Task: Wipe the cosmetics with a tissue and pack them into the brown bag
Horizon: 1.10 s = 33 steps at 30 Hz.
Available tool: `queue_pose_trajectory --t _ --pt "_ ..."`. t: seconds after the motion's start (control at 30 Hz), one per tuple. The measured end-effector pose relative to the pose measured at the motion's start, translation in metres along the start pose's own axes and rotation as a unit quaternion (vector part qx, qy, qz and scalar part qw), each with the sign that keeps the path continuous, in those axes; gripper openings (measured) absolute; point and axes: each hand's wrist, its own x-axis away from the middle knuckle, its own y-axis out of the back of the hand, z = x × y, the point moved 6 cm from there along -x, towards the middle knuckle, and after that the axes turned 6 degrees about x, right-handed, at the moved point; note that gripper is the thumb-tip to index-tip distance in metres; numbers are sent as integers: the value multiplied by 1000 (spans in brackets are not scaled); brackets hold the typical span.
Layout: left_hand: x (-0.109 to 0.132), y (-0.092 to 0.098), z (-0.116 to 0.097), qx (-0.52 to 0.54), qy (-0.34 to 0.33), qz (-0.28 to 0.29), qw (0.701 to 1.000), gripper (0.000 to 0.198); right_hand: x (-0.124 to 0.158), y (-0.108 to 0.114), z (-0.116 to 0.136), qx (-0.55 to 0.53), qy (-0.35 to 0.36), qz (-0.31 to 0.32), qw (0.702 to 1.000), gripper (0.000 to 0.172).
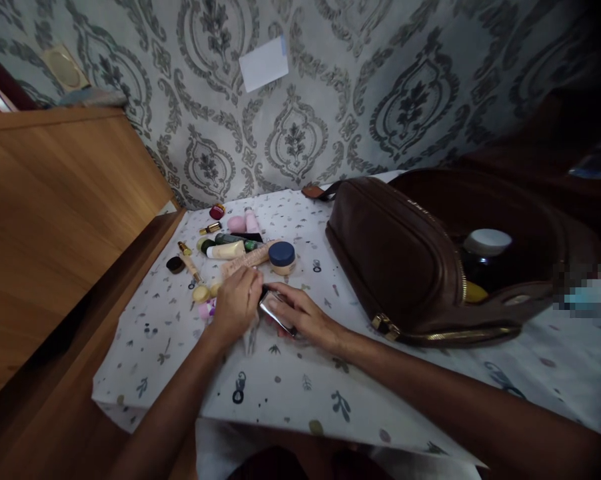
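Note:
My right hand [303, 317] is wrapped round a small silver, dark-edged rectangular case [276, 312]; its exact kind is unclear. Against the case's far left end, my left hand [236, 300] has its fingers curled, and what they grip is hidden. A blurred, see-through piece [250, 339] shows just below that hand. Right behind the hands stand a jar with a dark blue lid [281, 255] and a peach-coloured tube [245, 260]. Beside the left hand lie yellow round pieces [201, 293] and a purple-and-white item [208, 308].
A brown leather bag [388, 247] stands unzipped on the right, a white-capped bottle [488, 243] inside. Several cosmetics, including a cream tube [225, 251] and a pink sponge [236, 224], lie at the back left of the patterned tablecloth [300, 393]. A wooden cabinet [65, 220] borders the left.

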Motion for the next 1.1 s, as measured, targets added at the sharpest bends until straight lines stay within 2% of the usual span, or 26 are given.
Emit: queue_pose_trajectory --t 0.07,0.13,0.23,0.4,0.57,0.67,0.77,0.93,1.03,1.1 --pt "1 3 13 74 73 -14 995 41 2 -1 2 6 0 1 1000 58" --pt "4 4 18 150 108 -24 982 43 4 -3 3 20 3 0 1000 59" --pt "6 4 17 213 122 -40 969 44 5 -2 4 70 9 -18 997 55" --pt "4 5 14 248 122 -68 959 43 5 5 10 137 47 -87 986 42" --pt "7 8 14 220 122 -96 963 41 3 0 10 117 20 -42 992 45" --pt "9 11 7 159 74 -94 980 34 4 1 10 131 3 -57 990 43" --pt "11 10 -5 69 -32 -82 994 28 5 2 10 155 7 -83 984 39" --pt "20 0 -26 -17 -189 -51 981 26 5 4 10 152 20 -105 983 35" --pt "22 -3 -34 -15 -227 -37 973 24 4 5 8 132 13 -100 986 39" --pt "18 -1 -33 -11 -212 -37 977 24 3 4 7 122 14 -88 988 44"
